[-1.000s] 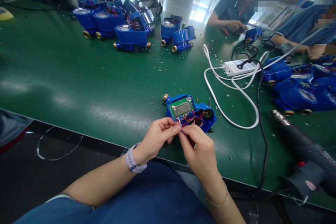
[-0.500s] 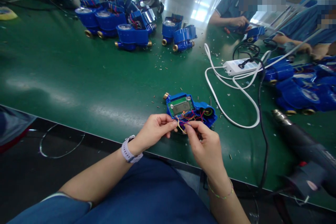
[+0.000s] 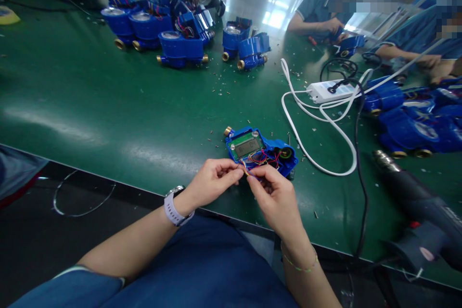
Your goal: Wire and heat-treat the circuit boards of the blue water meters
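1. Blue water meter (image 3: pixel 267 146) lies open on the green desk (image 3: pixel 155 120), just beyond both hands, its display board (image 3: pixel 249 147) facing up.
2. Left hand (image 3: pixel 213 179): fingers pinched together on thin coloured wires (image 3: pixel 245 168). Right hand (image 3: pixel 277 197): fingers closed on the same bundle, just beside.
3. Risk, as judged: a hard tug could pull the wires loose at the board; a loose metal bit (image 3: pixel 316 214) swept inside might short it.
4. Count: one meter at the hands; two paired meters (image 3: pixel 250 51) beyond; at least four clustered meters (image 3: pixel 150 29) far left; one power strip (image 3: pixel 327 92); one hot-air gun (image 3: pixel 415 197).
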{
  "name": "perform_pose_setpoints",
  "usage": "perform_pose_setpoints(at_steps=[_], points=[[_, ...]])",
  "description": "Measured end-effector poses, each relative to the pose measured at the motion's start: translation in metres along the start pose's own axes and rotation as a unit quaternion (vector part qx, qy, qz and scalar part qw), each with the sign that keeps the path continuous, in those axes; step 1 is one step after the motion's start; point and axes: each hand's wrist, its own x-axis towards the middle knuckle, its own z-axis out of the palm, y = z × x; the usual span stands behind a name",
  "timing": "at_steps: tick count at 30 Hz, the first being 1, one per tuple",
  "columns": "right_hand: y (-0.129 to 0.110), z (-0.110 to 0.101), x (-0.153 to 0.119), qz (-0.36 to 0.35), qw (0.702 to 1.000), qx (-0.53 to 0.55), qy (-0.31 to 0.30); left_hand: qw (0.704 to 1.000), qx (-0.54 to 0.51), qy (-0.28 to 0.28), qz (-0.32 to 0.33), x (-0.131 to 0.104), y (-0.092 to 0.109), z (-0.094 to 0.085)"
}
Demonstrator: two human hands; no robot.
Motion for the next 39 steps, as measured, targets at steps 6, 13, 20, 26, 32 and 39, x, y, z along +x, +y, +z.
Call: perform_pose_setpoints(at_steps=[6,13,20,26,32,39], points=[[-0.002,-0.001,-0.004,-0.047,0.996,-0.076,-0.022,0.981,-0.17,0.061,-0.063,0.001,-0.012,0.017],[-0.003,-0.002,0.0,0.015,0.998,-0.055,-0.011,0.999,-0.012,0.019,-0.027,0.004,-0.004,0.004],[0.001,0.009,0.012,0.011,0.999,-0.032,0.016,0.995,0.103,-0.007,0.0,0.01,0.003,-0.002],[0.006,0.01,0.008,0.067,0.996,0.006,0.056,0.996,0.092,0.003,-0.01,0.012,0.001,-0.002],[0.007,0.008,0.007,0.066,0.997,0.039,0.017,0.999,0.031,-0.001,-0.032,0.01,0.005,0.001],[0.007,0.011,0.008,0.088,0.994,0.059,0.026,0.995,0.099,-0.016,0.007,0.006,-0.002,-0.002]])
